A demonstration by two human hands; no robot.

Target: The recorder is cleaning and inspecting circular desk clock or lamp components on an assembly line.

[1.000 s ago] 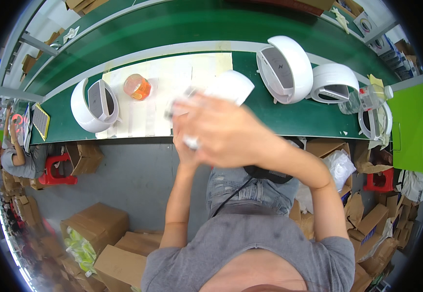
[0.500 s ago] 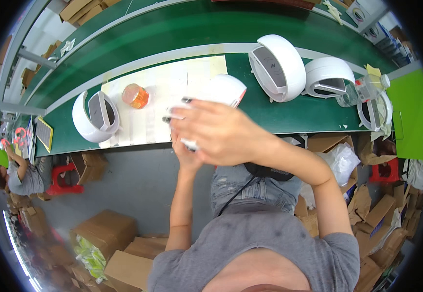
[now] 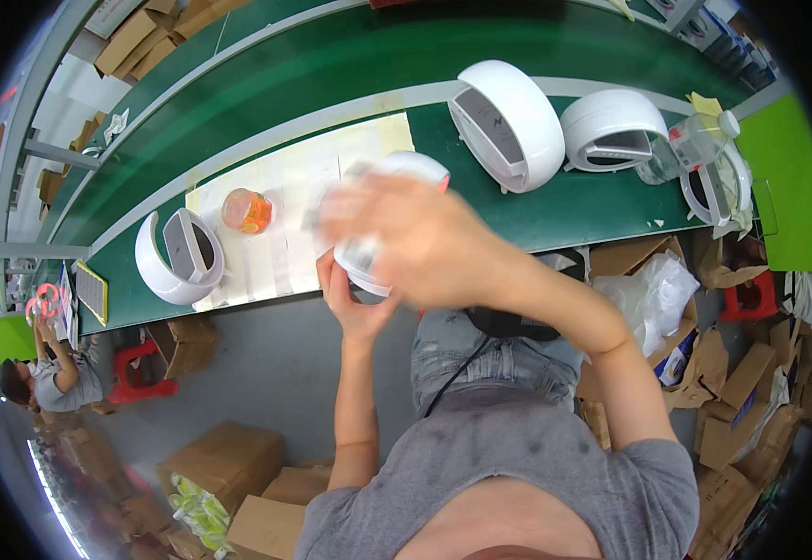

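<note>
My left hand (image 3: 357, 315) grips the underside of a white rounded device (image 3: 359, 265) at the front edge of the table, fingers bent round it. My right hand (image 3: 415, 241) lies across its top, smeared by motion, and hides most of the device. Whether the right fingers hold anything does not show. Just beyond that hand, a white curved piece (image 3: 410, 166) with a reddish edge is partly covered. To the left, a white C-shaped lamp (image 3: 180, 257) with a dark inner panel stands beside a clear jar (image 3: 247, 211) with orange contents.
Pale paper sheets (image 3: 294, 177) cover part of the green table (image 3: 593, 210). White lamps (image 3: 508, 126) and a clear plastic bottle (image 3: 691, 149) stand at the right. Cardboard boxes (image 3: 224, 462) and a red stool (image 3: 141, 371) are below. A person (image 3: 60, 369) sits far left.
My right hand has shifted over the device and is more blurred, uncovering more of the device above my left fingers. The whole view has turned slightly.
</note>
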